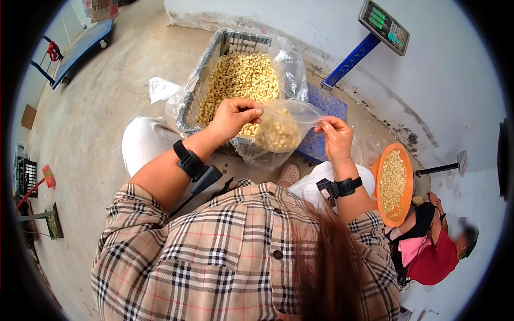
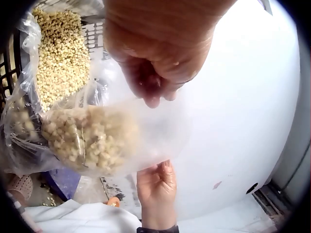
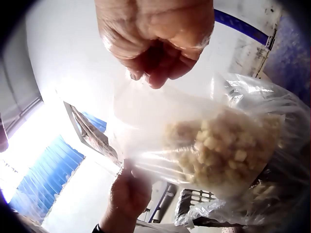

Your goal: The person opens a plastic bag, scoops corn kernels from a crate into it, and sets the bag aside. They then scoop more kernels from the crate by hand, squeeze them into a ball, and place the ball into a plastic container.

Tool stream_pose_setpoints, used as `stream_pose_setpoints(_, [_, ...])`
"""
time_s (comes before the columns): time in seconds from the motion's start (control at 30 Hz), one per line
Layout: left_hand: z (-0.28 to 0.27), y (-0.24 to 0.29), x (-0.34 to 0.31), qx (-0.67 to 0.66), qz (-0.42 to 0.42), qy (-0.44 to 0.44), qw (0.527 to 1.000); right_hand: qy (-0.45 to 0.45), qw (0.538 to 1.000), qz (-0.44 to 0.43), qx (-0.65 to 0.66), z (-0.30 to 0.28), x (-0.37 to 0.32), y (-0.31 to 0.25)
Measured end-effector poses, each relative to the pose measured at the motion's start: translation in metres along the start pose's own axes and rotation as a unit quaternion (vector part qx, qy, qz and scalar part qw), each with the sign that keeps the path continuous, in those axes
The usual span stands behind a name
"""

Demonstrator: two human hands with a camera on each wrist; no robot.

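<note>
A clear plastic bag [image 1: 279, 131] partly filled with pale yellow pieces hangs between both hands, over the near right corner of a lined crate [image 1: 186, 115]. My left hand [image 1: 234, 119] pinches the left end of its top edge; my right hand [image 1: 336, 140] pinches the right end. In the left wrist view the pieces [image 2: 92, 138] lie in the bag's lower part, below my left hand [image 2: 160, 48]. The right wrist view shows the bag [image 3: 218, 145] under my right hand [image 3: 158, 41]. More yellow pieces [image 1: 243, 77] fill the crate.
A scale with a blue platform [image 1: 321, 115] and display [image 1: 384, 27] stands right of the crate. Farther right are an orange basin [image 1: 408, 182] of pale pieces and a seated person in red [image 1: 432, 254]. A blue trolley [image 1: 83, 51] stands at the back left.
</note>
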State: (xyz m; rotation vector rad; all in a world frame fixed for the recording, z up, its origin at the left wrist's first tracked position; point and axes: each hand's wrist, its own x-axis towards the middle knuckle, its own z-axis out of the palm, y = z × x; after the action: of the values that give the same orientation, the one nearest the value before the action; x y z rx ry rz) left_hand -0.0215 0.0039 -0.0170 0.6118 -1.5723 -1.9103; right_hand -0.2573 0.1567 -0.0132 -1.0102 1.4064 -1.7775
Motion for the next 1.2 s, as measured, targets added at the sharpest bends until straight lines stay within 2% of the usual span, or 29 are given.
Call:
stream_pose_setpoints(0.13, [-0.001, 0.012, -0.006, -0.001, 0.007, -0.020, 1.000, -0.015, 0.999, -0.041, -0.005, -0.001, -0.006, -0.014])
stream_pose_setpoints(0.23, [-0.004, 0.027, -0.011, -0.012, 0.042, -0.038, 0.998, -0.023, 0.998, -0.062, -0.024, -0.002, -0.012, -0.021])
stream_pose_setpoints(0.3, [-0.006, 0.027, -0.006, 0.020, 0.023, -0.021, 0.999, -0.026, 0.997, -0.067, -0.033, 0.001, -0.011, -0.023])
stream_pose_setpoints(0.37, [-0.008, 0.021, 0.001, 0.060, -0.016, 0.004, 0.998, -0.003, 0.999, -0.032, -0.037, -0.001, -0.013, -0.008])
stream_pose_setpoints(0.4, [-0.007, 0.017, 0.003, 0.065, -0.009, -0.009, 0.998, 0.006, 0.999, -0.016, -0.040, 0.000, -0.011, -0.006])
stream_pose_setpoints(0.6, [-0.001, 0.018, -0.005, 0.002, -0.029, -0.016, 0.999, 0.004, 0.999, -0.034, -0.035, -0.002, -0.011, -0.015])
stream_pose_setpoints(0.87, [0.001, 0.002, 0.002, -0.088, -0.025, -0.015, 0.996, 0.005, 0.997, 0.025, 0.069, 0.001, -0.001, -0.004])
stream_pose_setpoints(1.1, [0.004, 0.005, 0.004, -0.043, -0.069, 0.007, 0.997, 0.004, 0.997, 0.046, 0.059, 0.001, -0.002, -0.007])
stream_pose_setpoints(1.2, [0.001, 0.006, 0.006, -0.025, -0.051, 0.003, 0.998, 0.007, 0.998, 0.043, 0.055, 0.000, -0.001, -0.005])
